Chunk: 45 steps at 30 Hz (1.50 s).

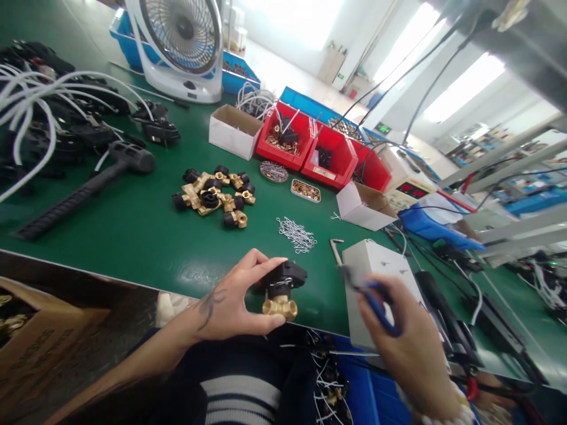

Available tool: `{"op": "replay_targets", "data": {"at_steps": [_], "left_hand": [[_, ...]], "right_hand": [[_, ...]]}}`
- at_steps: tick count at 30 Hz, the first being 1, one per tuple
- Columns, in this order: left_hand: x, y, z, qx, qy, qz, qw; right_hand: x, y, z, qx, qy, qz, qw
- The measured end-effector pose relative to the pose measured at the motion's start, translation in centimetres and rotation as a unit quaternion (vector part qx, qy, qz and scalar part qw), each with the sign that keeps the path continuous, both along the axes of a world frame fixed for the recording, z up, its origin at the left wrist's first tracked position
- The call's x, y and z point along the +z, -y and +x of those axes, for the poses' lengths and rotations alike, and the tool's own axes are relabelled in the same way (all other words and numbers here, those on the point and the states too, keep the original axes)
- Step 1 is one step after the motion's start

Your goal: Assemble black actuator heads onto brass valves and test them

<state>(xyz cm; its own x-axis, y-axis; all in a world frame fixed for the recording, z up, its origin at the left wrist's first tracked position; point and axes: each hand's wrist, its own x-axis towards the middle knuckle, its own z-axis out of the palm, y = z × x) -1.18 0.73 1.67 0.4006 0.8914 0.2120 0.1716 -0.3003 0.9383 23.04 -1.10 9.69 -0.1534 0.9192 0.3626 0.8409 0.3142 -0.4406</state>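
Note:
My left hand [237, 301] pinches a brass valve with a black plastic top [282, 290] at the near edge of the green table [146, 236]. Thumb and fingers close around the brass body and the black cap. My right hand [407, 342], blurred, is closed around blue-handled pliers [374, 301] just right of the valve, over a grey box [376, 277]. A pile of similar brass valves with black caps [215, 198] lies farther back, and a heap of small wire clips [296, 234] lies between that pile and my hands.
Red bins [310, 147] with parts, two white cardboard boxes [233, 130], a small tray of brass pieces [305, 190] and a white fan [181, 47] stand at the back. Black rubber mallet [88, 189] and white cables [31, 106] lie at left. A meter and cables crowd the right.

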Motion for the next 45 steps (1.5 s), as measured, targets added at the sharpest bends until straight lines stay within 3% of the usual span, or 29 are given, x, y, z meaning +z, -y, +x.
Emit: {"op": "replay_targets", "data": {"at_steps": [2,4,6,8,9,11,13,14,15,17,19,20,24,29,31,34,36,38,41,45], "left_hand": [[0.0,0.0,0.0,-0.003,0.002,0.004,1.0],[0.1,0.0,0.0,-0.003,-0.001,0.006,1.0],[0.1,0.0,0.0,-0.004,-0.002,0.004,1.0],[0.1,0.0,0.0,-0.005,0.0,-0.002,1.0],[0.1,0.0,0.0,-0.008,0.001,-0.005,1.0],[0.1,0.0,-0.1,-0.009,0.001,-0.003,1.0],[0.0,0.0,-0.1,-0.009,-0.004,0.005,1.0],[0.0,0.0,-0.1,-0.009,-0.007,0.009,1.0],[0.0,-0.1,-0.1,-0.009,-0.01,0.011,1.0],[-0.1,-0.1,-0.2,-0.013,-0.01,0.01,1.0],[-0.2,-0.1,-0.1,-0.013,-0.001,0.002,1.0],[-0.2,-0.1,-0.1,-0.011,0.004,0.0,1.0],[-0.2,-0.1,0.0,-0.005,0.007,0.008,1.0],[0.2,0.1,0.0,0.006,-0.009,0.011,1.0],[0.5,0.4,0.0,0.032,-0.025,0.029,0.999],[0.9,1.0,0.0,0.082,-0.049,0.065,0.993],[1.0,1.3,0.1,0.101,-0.06,0.084,0.989],[1.1,1.6,0.2,0.109,-0.072,0.102,0.986],[1.2,1.9,0.4,0.114,-0.084,0.13,0.981],[1.3,2.1,0.5,0.106,-0.096,0.162,0.976]], "right_hand": [[0.0,0.1,0.0,-0.082,-0.109,0.113,0.984],[-0.3,0.2,-0.3,-0.088,-0.127,0.135,0.979],[-0.6,0.2,-0.6,-0.007,-0.026,0.029,0.999],[-0.5,0.2,-0.7,0.065,0.075,-0.077,0.992],[-0.3,0.1,-0.6,0.064,0.087,-0.081,0.991],[0.1,0.1,-0.4,-0.013,0.028,0.006,0.999],[0.1,0.1,-0.4,-0.101,-0.073,0.127,0.984],[-0.1,0.1,-0.5,-0.111,-0.098,0.149,0.978],[-0.4,0.1,-0.6,-0.092,-0.091,0.134,0.982],[-1.0,0.1,-1.0,-0.006,-0.004,0.015,1.0],[-1.3,0.1,-1.2,0.049,0.066,-0.088,0.993],[-1.4,0.1,-1.2,0.04,0.063,-0.091,0.993],[-1.5,0.2,-1.4,-0.061,-0.026,0.004,0.998],[-2.0,0.1,-1.5,0.009,0.047,-0.173,0.984],[-2.6,-0.1,-1.3,-0.05,0.05,-0.185,0.98],[-4.3,0.0,-0.6,-0.114,0.141,-0.166,0.969],[-5.4,0.2,-0.3,-0.087,0.202,-0.128,0.967],[-5.5,0.4,-0.3,-0.033,0.2,-0.08,0.976],[-3.8,0.6,-1.4,0.047,0.075,-0.032,0.996],[-1.1,0.6,-3.9,0.118,-0.072,0.006,0.99]]}}
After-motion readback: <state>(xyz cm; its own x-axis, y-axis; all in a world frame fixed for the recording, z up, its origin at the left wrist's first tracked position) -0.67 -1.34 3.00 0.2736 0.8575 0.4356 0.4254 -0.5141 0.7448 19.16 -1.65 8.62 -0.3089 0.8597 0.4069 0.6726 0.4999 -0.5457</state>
